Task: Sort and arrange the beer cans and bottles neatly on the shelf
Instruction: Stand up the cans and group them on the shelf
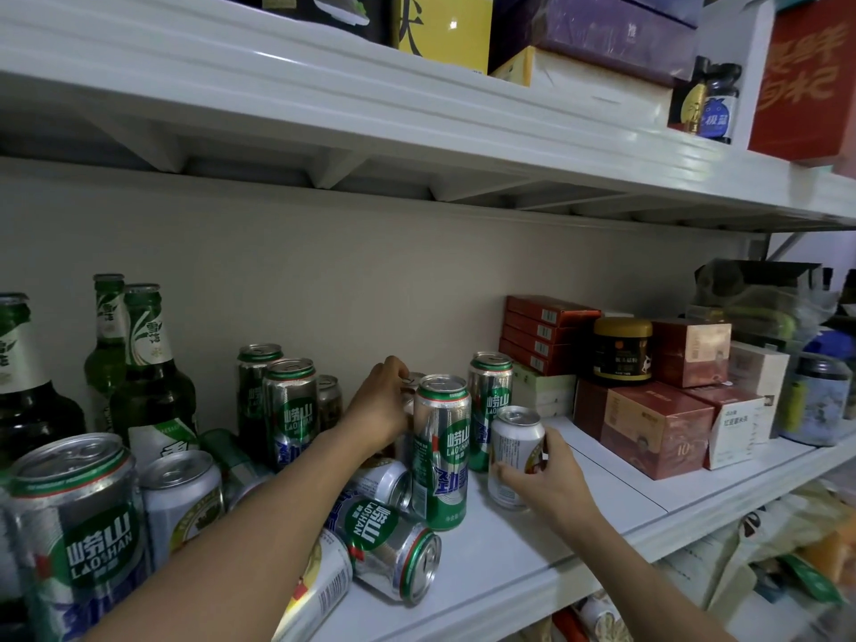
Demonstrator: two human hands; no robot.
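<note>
Green and silver Laoshan beer cans stand and lie on the white shelf. My left hand reaches to the back and grips a small can, mostly hidden behind a tall upright can. My right hand holds a short white can standing on the shelf to the right of that tall can. Another tall can stands behind. One Laoshan can lies on its side near the front edge. Green beer bottles stand at the left.
Red and brown boxes and a dark jar are stacked at the right of the shelf. More upright cans crowd the front left. The upper shelf overhangs with boxes on it. Bare shelf surface lies right of the white can.
</note>
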